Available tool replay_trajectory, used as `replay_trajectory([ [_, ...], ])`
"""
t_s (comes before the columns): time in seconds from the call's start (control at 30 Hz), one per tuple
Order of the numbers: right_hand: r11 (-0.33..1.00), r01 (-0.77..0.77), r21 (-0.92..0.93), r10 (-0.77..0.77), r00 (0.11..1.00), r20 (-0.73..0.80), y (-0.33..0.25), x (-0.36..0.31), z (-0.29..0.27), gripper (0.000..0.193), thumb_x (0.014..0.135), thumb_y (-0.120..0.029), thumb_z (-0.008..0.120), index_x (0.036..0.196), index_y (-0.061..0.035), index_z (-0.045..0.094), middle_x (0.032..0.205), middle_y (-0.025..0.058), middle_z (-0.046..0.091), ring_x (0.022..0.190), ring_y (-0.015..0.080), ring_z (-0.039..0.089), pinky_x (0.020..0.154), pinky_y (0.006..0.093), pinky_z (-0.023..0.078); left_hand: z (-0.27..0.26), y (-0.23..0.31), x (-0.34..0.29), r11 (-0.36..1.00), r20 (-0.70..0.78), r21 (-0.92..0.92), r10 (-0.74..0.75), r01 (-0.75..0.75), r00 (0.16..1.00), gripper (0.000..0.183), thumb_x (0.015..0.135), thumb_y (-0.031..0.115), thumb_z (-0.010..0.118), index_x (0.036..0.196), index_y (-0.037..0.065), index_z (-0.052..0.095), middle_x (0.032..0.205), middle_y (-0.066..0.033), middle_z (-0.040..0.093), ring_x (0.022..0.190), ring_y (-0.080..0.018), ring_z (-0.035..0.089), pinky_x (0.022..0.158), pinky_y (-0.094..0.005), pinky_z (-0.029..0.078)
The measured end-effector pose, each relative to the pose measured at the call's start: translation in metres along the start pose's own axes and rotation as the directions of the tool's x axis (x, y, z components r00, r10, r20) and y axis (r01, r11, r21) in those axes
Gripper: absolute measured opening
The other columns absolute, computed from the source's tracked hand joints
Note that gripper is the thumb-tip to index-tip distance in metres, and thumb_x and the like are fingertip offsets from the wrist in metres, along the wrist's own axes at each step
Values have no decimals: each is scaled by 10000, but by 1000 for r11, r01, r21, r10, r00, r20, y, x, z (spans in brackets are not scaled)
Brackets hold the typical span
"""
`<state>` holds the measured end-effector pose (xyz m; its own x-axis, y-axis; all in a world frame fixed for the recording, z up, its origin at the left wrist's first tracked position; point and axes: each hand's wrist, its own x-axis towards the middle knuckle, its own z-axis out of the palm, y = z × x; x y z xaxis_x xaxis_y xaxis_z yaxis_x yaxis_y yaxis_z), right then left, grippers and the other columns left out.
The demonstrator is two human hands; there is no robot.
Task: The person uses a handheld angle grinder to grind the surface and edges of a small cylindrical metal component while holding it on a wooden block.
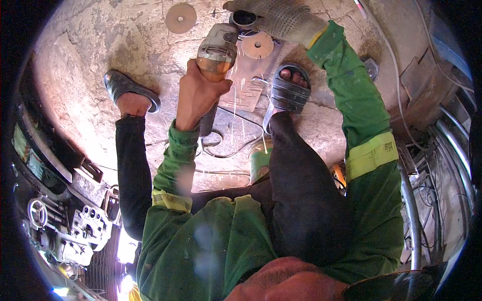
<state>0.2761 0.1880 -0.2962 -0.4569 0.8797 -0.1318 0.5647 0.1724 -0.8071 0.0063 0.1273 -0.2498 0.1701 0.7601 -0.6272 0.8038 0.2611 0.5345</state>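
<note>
My bare left hand (198,95) is wrapped round the body of an angle grinder (217,50) with a grey head and an orange band. Thin bright sparks streak down just right of the grinder. Its spinning disc cannot be made out. My right hand (283,21), in a grey dotted work glove, grips a dark, hollow round metal piece (245,18) right beside the grinder's head. The glove hides part of that piece. Close below the right hand, a tan abrasive disc (258,45) lies over a brownish flat board (246,88).
Another round disc (181,19) lies on the rough floor. My sandalled feet (132,98) stand either side of the work. A dark cable (226,154) loops near a green can (260,163). Metal pipes (454,145) line the right, and machinery (90,226) fills the lower left.
</note>
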Motion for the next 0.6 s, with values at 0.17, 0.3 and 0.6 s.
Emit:
replay_trajectory([
  [0.17, 1000, -18, -11, 19, 1000, 14, -10, 0, -7, 533, 883, 58, 540, 1383, -101, 631, 1242, 217, 680, 1167, 374, 653, 997, 443, 510, -3, 5, 3, 1000, -33, -1, -31, 31, 999, 662, 691, 312, 864, 1091, -83, 516, 883, -317, 707, 837, -466, 726, 727, -488, 574],
  [0.3, 999, -49, 23, 48, 998, 35, -7, 1, -6, 537, 882, 64, 538, 1386, -97, 629, 1246, 226, 680, 1174, 376, 653, 990, 448, 509, -4, 5, 6, 1000, -44, 29, 2, -1, 999, 665, 688, 315, 865, 1093, -83, 521, 886, -313, 708, 846, -462, 728, 734, -486, 574],
  [0.6, 997, -70, -26, 71, 996, 51, -9, 4, -7, 521, 906, 45, 522, 1394, -104, 627, 1250, 231, 677, 1177, 382, 653, 1003, 445, 506, 0, 5, 0, 997, -37, 71, 27, -24, 999, 665, 685, 313, 871, 1087, -80, 516, 898, -331, 700, 861, -490, 715, 744, -492, 574],
])
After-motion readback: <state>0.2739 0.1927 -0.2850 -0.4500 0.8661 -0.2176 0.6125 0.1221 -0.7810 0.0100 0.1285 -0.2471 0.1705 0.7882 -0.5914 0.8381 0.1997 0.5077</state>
